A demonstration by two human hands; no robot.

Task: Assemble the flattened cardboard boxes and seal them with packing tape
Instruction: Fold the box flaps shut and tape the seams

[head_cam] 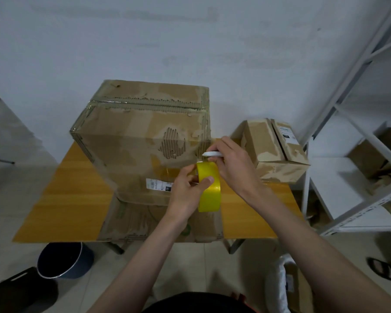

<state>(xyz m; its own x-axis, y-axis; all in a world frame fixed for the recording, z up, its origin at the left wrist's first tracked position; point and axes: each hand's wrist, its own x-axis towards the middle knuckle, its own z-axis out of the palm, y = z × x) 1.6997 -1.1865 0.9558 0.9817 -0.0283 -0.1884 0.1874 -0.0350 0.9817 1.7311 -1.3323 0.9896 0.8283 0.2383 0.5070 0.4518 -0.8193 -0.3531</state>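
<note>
The left hand [187, 188] gripped a yellow roll of packing tape [209, 186], thumb curled over the roll's outer face and fingers behind it, holding it upright on edge against the near side of a large worn brown cardboard box [142, 141]. The right hand [231, 163] was closed round a small white cutter [212, 154], its tip pointing left just above the roll and close to the box's right front corner. A short stretch of tape appeared to run from the roll onto the box wall, though the blur made this hard to confirm.

The large box stood assembled on a yellow wooden desk [72, 190], its top seam taped and its outer paper torn in patches that bared the corrugation; a white printed label [158, 185] sat low on its near side. A flattened piece of brown cardboard [149, 222] lay on the desk under and in front of it, reaching the near edge. A smaller brown cardboard box [273, 150] with a white label stood at the desk's far right corner, well apart from the hands.

Beside the desk stood a white metal shelving rack [352, 168] on the right. On the tiled floor lay a dark round bucket [64, 260] at the left and a black sandal [385, 271] at the right.
</note>
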